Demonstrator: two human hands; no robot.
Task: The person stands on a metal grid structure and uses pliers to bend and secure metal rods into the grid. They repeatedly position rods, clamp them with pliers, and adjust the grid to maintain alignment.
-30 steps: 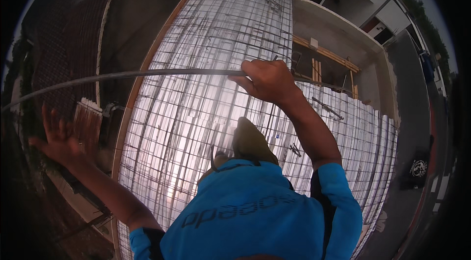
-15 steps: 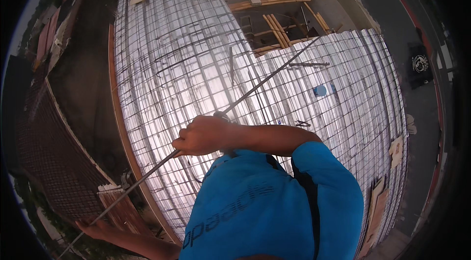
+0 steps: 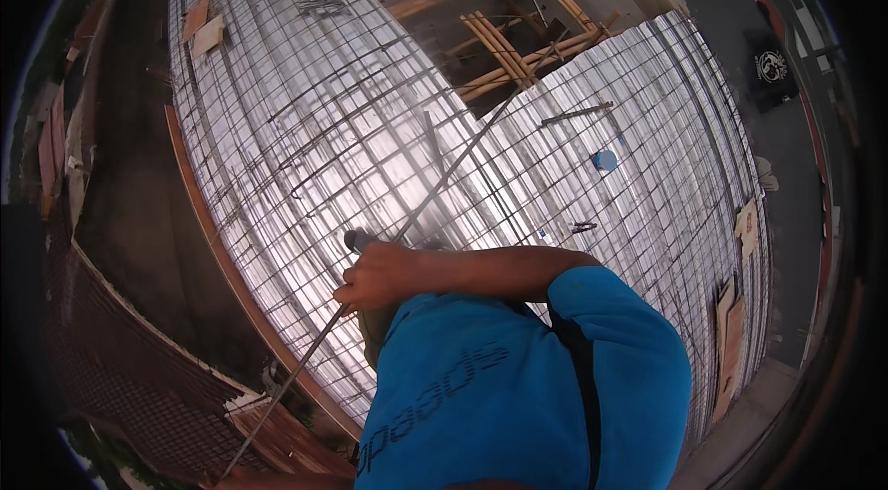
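Note:
My right hand [image 3: 381, 273] is closed around a long thin steel bar [image 3: 472, 146], in front of my blue shirt. The bar slants from the lower left up to the right, its far part over the opening's edge. My left hand [image 3: 225, 479] is on the bar's lower end at the bottom of the picture, partly cut off but with fingers seeming wrapped round it. Beneath the bar lies a grid of tied steel bars [image 3: 342, 111] over shiny corrugated metal decking [image 3: 388, 161]. A dark shoe tip [image 3: 355, 239] shows just beyond my right hand.
A walled opening with bamboo poles [image 3: 495, 46] lies ahead. Short loose bars [image 3: 575, 114], a blue round object [image 3: 604, 160] and wood boards [image 3: 728, 351] rest on the grid. The deck's left edge [image 3: 208, 203] drops beside a rusty roof [image 3: 139, 342]. A road runs at right.
My view has shifted and turned. The bar now slants more steeply, and its far end sits over the opening's edge. My left hand has moved down and right toward the lower edge.

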